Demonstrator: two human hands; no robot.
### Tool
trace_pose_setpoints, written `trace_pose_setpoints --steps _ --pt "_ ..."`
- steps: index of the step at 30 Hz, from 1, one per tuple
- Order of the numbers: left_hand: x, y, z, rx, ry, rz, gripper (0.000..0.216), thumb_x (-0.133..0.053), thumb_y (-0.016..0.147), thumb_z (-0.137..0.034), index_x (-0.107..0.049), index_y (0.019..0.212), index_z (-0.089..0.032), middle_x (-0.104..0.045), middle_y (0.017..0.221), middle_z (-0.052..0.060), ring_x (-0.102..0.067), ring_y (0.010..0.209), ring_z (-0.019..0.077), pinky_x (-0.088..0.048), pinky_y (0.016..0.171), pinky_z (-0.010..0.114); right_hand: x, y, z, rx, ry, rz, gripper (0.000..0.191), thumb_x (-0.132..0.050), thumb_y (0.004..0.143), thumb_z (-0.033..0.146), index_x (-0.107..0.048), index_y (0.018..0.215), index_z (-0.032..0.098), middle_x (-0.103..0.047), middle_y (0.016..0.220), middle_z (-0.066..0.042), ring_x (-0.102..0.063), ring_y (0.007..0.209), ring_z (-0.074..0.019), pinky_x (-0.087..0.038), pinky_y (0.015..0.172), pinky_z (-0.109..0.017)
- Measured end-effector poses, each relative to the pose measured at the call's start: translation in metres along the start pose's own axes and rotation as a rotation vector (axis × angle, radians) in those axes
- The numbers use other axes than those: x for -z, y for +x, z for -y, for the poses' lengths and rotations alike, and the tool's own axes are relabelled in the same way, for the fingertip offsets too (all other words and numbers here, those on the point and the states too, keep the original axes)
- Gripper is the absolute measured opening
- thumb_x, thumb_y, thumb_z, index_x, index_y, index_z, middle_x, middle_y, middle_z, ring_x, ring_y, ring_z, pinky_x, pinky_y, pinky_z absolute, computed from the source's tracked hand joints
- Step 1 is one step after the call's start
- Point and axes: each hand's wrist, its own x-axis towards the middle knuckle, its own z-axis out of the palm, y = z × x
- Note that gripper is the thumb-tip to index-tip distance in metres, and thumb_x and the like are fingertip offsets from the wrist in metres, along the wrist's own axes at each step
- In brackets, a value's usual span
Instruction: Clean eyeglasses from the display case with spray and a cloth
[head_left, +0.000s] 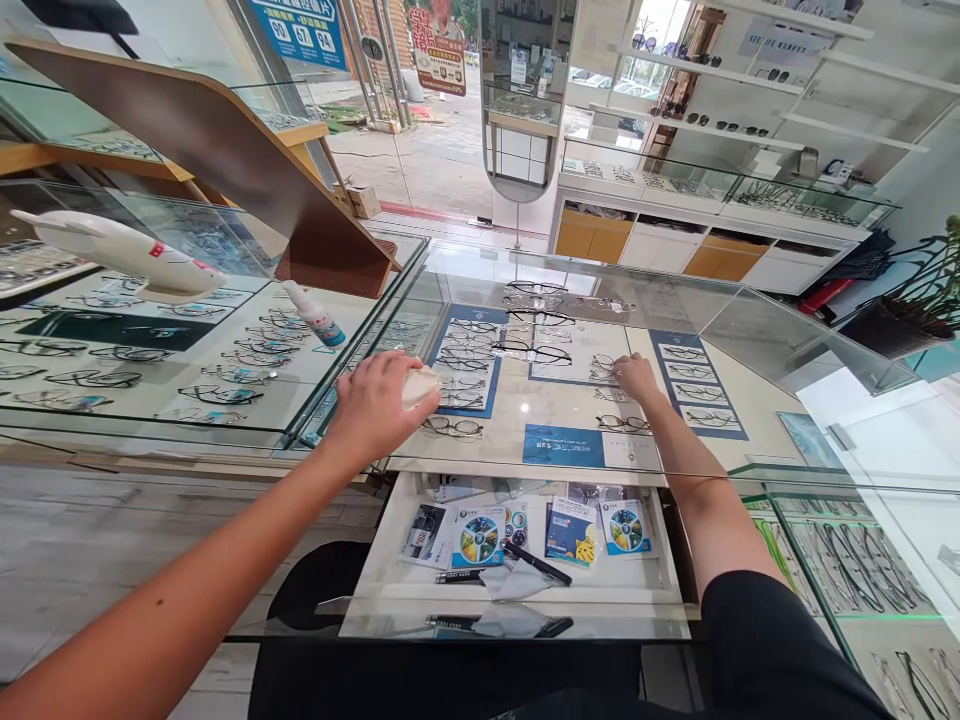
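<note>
My left hand (pixel 382 405) is closed around a crumpled white cloth (pixel 420 386) above the left part of the glass display counter (pixel 480 455). My right hand (pixel 636 378) rests at the counter's right part, its fingers curled together beside a thin-framed pair of eyeglasses (pixel 602 368). Whether those fingers hold anything is too small to make out. Between my hands, farther back, dark-rimmed eyeglasses (pixel 551 354) and more pairs stand in a row. Other frames lie on blue-and-white display cards (pixel 487 395).
Below the counter edge a drawer (pixel 626 590) stands pulled out, holding leaflets, a black pen (pixel 536 563) and a crumpled tissue (pixel 517 582). At left are a small spray bottle (pixel 315 315), a white figurine (pixel 127 255) and a tilted wooden-backed board (pixel 202 150). A potted plant (pixel 900 300) stands right.
</note>
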Motion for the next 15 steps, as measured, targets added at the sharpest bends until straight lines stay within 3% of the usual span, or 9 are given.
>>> trace_pose_setpoints --steps 15 --pt "-0.0030 -0.0012 0.0018 -0.029 0.016 -0.043 0.060 -0.053 0.098 -0.062 -0.066 0.141 -0.023 -0.064 0.162 0.018 -0.055 0.156 0.0445 -0.045 0.123 0.065 0.0046 0.0009 0.0089 -0.036 0.021 -0.003 0.049 -0.041 0.110 0.026 -0.085 0.129 0.017 -0.074 0.158 -0.021 -0.057 0.138 -0.0419 -0.044 0.111 -0.054"
